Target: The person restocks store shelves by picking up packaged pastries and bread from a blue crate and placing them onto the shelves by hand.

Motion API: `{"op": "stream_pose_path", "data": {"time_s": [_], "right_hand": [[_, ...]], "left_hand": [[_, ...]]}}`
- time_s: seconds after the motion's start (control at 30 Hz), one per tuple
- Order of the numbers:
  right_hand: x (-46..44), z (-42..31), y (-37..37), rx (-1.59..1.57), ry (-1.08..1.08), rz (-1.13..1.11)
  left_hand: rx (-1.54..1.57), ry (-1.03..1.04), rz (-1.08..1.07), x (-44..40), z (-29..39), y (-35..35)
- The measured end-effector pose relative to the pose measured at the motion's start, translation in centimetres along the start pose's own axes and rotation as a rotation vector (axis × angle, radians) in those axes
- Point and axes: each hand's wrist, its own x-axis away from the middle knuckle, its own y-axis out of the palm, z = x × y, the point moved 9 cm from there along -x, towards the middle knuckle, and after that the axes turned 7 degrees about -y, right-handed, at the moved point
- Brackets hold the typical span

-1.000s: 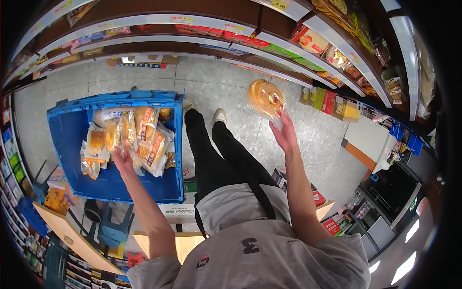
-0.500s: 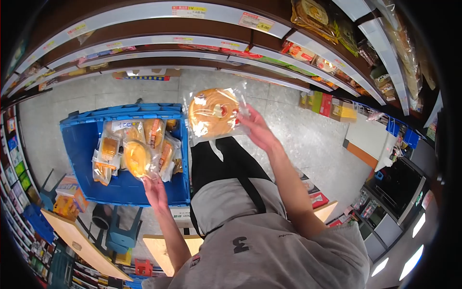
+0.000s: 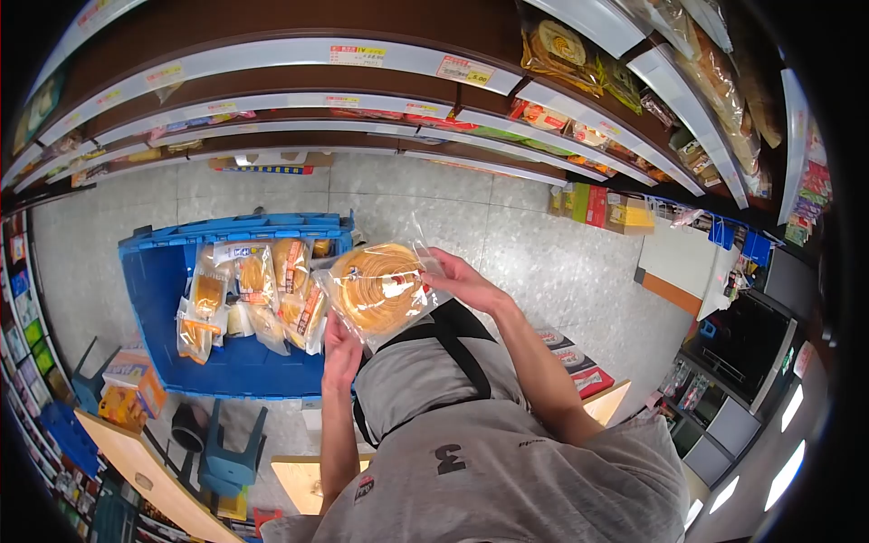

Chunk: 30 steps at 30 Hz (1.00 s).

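A blue crate [image 3: 258,373] stands open to the person's left, holding a cluster of bagged breads [image 3: 294,308] in clear plastic, some with orange print, one with a white and blue label; they lie toward the far and right parts of the crate, with its near floor bare; the round bread [image 3: 380,285] is outside, just past the crate's right edge and in front of the person's waist; it is broad, flat and golden brown, coiled in rings, with a glossy clear wrapper and a small red mark near its right edge; the right hand [image 3: 457,282] pinches the wrapper at that right edge; the left hand [image 3: 342,353] is at the lower left corner, its fingers curled and partly covered by the wrapper, so I cannot tell whether it grips this bag or something behind it; the bread lies between the two hands.
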Motion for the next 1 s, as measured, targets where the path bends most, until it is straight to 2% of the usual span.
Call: {"op": "stream_pose_path", "data": {"time_s": [0.03, 0.17, 0.33, 0.47, 0.57, 0.63, 0.7, 0.73, 0.77, 0.87, 1.0], "right_hand": [[0.3, 0.2, 0.0, -0.001, -0.003, 0.005], [0.9, 2.8, 0.0, -0.069, 0.021, 0.002], [1.3, 3.2, 1.7, -0.134, 0.008, 0.005], [1.1, 1.5, 2.1, 0.018, -0.056, 0.064], [1.4, -0.7, 2.1, 0.091, -0.127, 0.116], [1.8, -2.6, 2.2, 0.134, -0.177, 0.138], [2.4, -4.5, 1.6, 0.159, -0.245, 0.236], [2.7, -5.0, 1.5, 0.161, -0.257, 0.244], [3.0, -5.5, 1.2, 0.080, -0.290, 0.275], [3.6, -4.7, -1.2, -0.122, -0.331, 0.343], [5.8, -5.7, -2.9, -0.159, -0.295, 0.387]], "left_hand": [[-0.078, -0.045, -0.031, 0.2, -0.6, -0.2], [-0.041, -0.133, -0.041, 0.7, -1.4, -0.9], [-0.223, -0.241, -0.113, 0.5, -0.9, 0.1], [-0.202, -0.297, -0.180, -0.8, -1.7, -1.0], [-0.131, -0.314, -0.084, -1.4, -0.7, -0.4], [-0.154, -0.201, -0.219, -2.2, 1.9, 2.8], [-0.232, -0.199, -0.200, -2.9, 3.4, 5.9], [-0.305, -0.122, -0.203, -3.1, 4.7, 8.2], [-0.375, -0.044, -0.205, -3.1, 5.9, 10.3], [-0.525, -0.005, -0.170, -2.7, 7.8, 14.3], [-0.415, 0.005, -0.151, -3.3, 7.4, 15.3]]}}
